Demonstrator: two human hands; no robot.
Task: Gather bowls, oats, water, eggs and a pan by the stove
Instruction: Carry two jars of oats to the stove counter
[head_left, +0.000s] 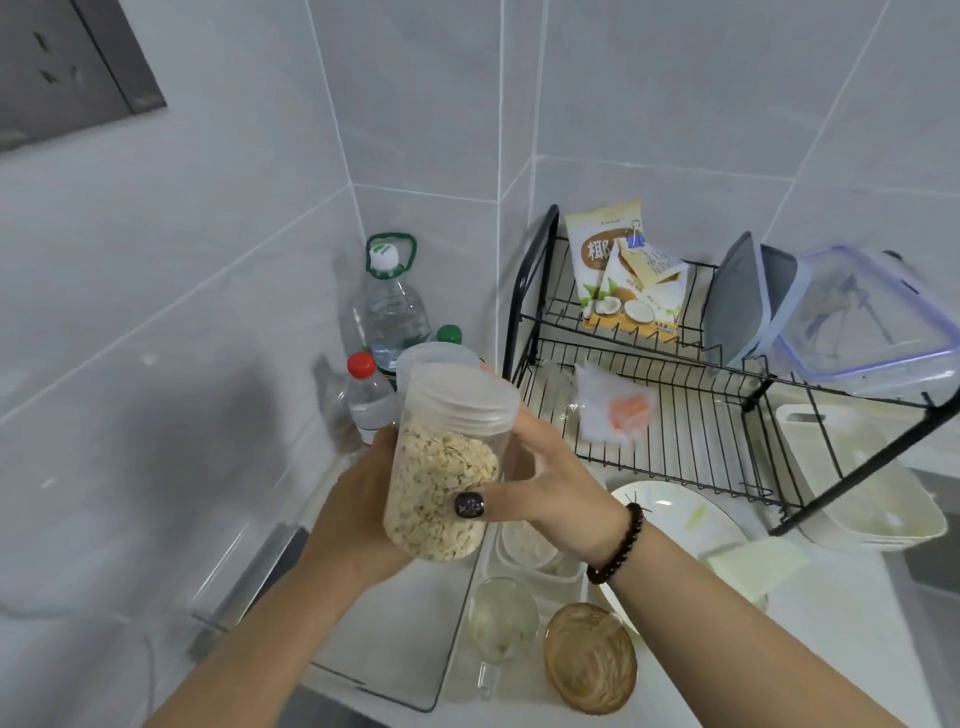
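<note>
Both hands are wrapped round the oat jar (441, 467): the left hand (358, 514) cups its base and far side, the right hand (540, 483) clasps the near side, thumb laid across the front. The jar is held in the air, tilted, lid on, above the stove (384, 613) edge.

The step in hand is judged to be carrying the oats to a spot by the stove. It would be done well if the jar were brought upright before being set down, the base supported by the left hand until contact is felt.

Room is tight. Behind the jar the water bottle (389, 306) and a smaller red-capped bottle (366, 395) are crowded into the tiled corner. To the jar's right the rack (675, 415) reaches forward. Below and right of the jar a plate (675, 519), a glass cup (501, 623) and a brown round object (589, 657) are set close together. Open surface is seen mainly below the jar, on the stove's glass.
</note>
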